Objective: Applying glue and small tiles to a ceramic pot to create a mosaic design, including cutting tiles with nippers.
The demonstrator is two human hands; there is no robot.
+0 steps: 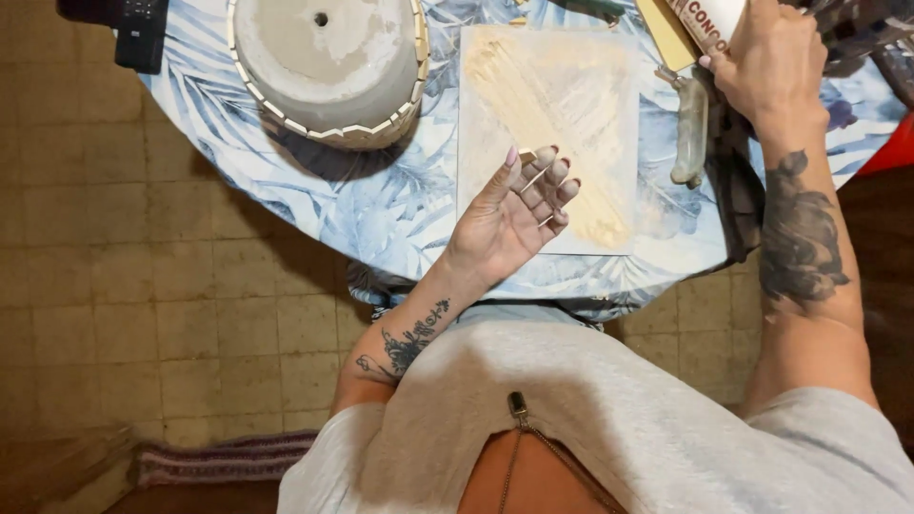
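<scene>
My left hand (519, 211) hovers palm up over the near edge of a white square board (486, 114), with thin wooden sticks (536, 181) pinched between its curled fingers. The board is smeared with yellowish glue, and pale sticks (552, 105) lie on it in diagonal rows. At the far right of the table my right hand (769, 59) is closed around a white bottle (712, 21) with dark lettering. A tattoo runs along each forearm.
A round table (381, 209) carries a blue leaf-print cloth. An overturned grey pot (328, 67) with a zigzag rim stands at the left. A clear glue tube (690, 128) lies right of the board. A black device (138, 33) sits at the table's far left.
</scene>
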